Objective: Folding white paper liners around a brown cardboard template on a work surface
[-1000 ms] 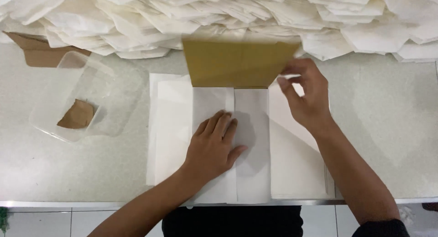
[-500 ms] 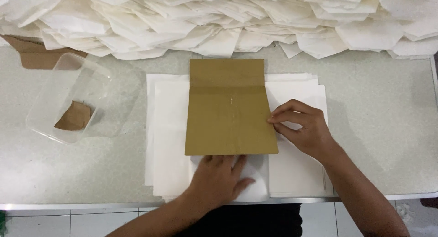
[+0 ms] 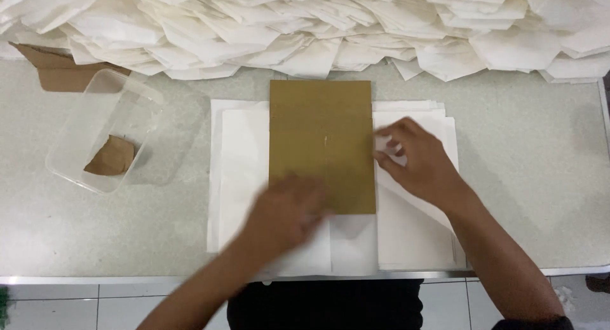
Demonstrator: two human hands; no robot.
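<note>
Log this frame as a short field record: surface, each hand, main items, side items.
surface: pale speckled table
left hand: blurred, on lower edge of brown cardboard sheet
right hand: at the cardboard's right edge, fingers on white paper stack
cardboard: lies flat on the paper stack
back: heap of folded white paper
left side: clear plastic container holding a brown scrap

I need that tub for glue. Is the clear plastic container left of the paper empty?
Not empty: the lidless clear plastic container holds one brown cardboard scrap lying on its bottom.
</note>
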